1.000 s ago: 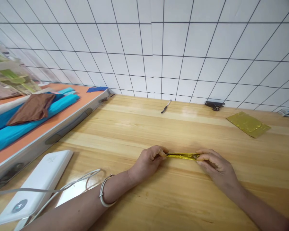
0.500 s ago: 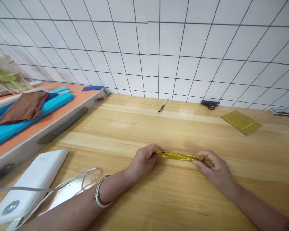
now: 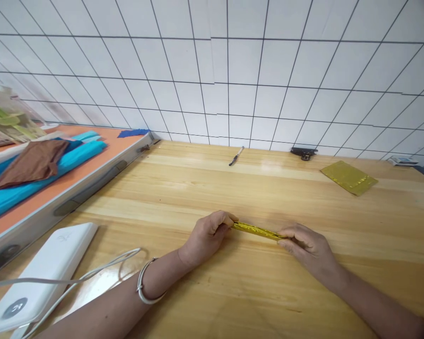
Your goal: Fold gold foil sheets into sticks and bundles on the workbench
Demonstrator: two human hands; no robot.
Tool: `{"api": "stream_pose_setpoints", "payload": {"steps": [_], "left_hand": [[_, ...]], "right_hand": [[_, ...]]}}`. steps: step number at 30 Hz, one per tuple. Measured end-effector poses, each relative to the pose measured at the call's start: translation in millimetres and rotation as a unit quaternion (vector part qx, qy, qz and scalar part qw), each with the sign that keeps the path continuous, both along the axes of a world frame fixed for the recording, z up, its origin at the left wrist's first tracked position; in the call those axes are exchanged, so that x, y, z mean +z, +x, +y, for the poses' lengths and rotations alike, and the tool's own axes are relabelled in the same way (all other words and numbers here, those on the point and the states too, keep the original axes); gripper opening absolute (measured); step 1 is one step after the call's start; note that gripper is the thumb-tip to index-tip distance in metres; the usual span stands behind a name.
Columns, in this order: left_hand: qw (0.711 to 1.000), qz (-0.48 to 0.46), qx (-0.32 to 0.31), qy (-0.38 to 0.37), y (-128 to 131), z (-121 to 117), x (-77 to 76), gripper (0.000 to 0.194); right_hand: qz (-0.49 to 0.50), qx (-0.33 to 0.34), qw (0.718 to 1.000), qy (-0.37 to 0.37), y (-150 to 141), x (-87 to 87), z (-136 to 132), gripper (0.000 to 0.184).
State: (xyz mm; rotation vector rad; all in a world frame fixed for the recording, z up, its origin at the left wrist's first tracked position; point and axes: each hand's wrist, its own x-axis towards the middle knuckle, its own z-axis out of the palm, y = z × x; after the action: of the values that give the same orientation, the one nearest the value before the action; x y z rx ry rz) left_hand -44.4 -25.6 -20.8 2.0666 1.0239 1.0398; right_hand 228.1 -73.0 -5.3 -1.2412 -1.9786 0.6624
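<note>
A narrow strip of shiny gold foil [image 3: 257,230] stretches between my two hands, just over the wooden table [image 3: 198,188]. My left hand [image 3: 209,236] pinches its left end, fingers curled and closed. At the other end my right hand [image 3: 309,247] grips the foil between thumb and fingers, slightly lower than the left. Both ends of the strip are hidden in the fingers. Farther back on the right lies a flat gold foil sheet [image 3: 349,178], apart from both hands.
To the left are a white power bank [image 3: 53,263] with a white cable [image 3: 102,263]. An orange raised surface [image 3: 108,160] carries brown [image 3: 31,165] and blue folded material. Along the tiled wall lie a pen [image 3: 236,156], a black clip [image 3: 304,153] and a small box [image 3: 403,161].
The foil strip looks narrower and more tightly folded, and its right end sits a little lower. The whole view has shifted slightly. Both hands keep their hold.
</note>
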Motion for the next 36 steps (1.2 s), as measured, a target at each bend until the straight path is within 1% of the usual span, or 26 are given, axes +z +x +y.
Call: {"api": "stream_pose_setpoints", "payload": {"steps": [8,12,14,16,18,20,22,25,28,30,32,34,36], "left_hand": [[1.0,-0.005,-0.006,0.007,0,1,2.6,0.016],[1.0,-0.002,-0.019,0.001,0,-2,3.0,0.017],[1.0,0.003,-0.015,-0.006,0,-3,2.1,0.015],[1.0,0.0,-0.004,-0.011,0,-4,0.4,0.014],[1.0,-0.005,-0.001,-0.002,-1,-3,-1.1,0.023],[1.0,0.006,-0.011,0.024,-1,0,-1.9,0.03],[0.997,0.031,-0.019,0.07,-1,5,-1.5,0.031],[0.984,0.076,-0.031,0.161,-2,13,0.4,0.028],[0.959,0.158,-0.071,0.223,-5,19,2.9,0.028],[0.938,0.217,-0.108,0.246,-7,21,4.7,0.028],[0.922,0.251,-0.14,0.26,-10,21,7.0,0.027],[0.915,0.265,-0.16,0.257,-12,21,9.9,0.026],[0.917,0.273,-0.17,0.236,-11,19,13.8,0.025]], "right_hand": [[-0.01,0.034,0.999,0.041,2,-6.0,1,0.011],[-0.062,0.031,0.996,0.064,4,-3.5,1,0.01],[-0.103,0.029,0.99,0.091,6,-2.1,2,0.011],[-0.151,0.027,0.979,0.136,7,-1.7,4,0.012],[-0.201,0.026,0.959,0.197,10,-2.2,5,0.013],[-0.244,0.036,0.936,0.25,13,-2.4,8,0.014],[-0.286,0.06,0.915,0.279,17,-1.4,11,0.017],[-0.345,0.11,0.882,0.301,22,3.0,17,0.023],[-0.374,0.157,0.861,0.307,23,9.0,19,0.026],[-0.375,0.177,0.858,0.303,21,12.0,19,0.026],[-0.366,0.183,0.862,0.299,18,13.3,18,0.025],[-0.36,0.177,0.868,0.293,16,13.0,18,0.025],[-0.367,0.169,0.87,0.282,15,11.5,17,0.025]]}}
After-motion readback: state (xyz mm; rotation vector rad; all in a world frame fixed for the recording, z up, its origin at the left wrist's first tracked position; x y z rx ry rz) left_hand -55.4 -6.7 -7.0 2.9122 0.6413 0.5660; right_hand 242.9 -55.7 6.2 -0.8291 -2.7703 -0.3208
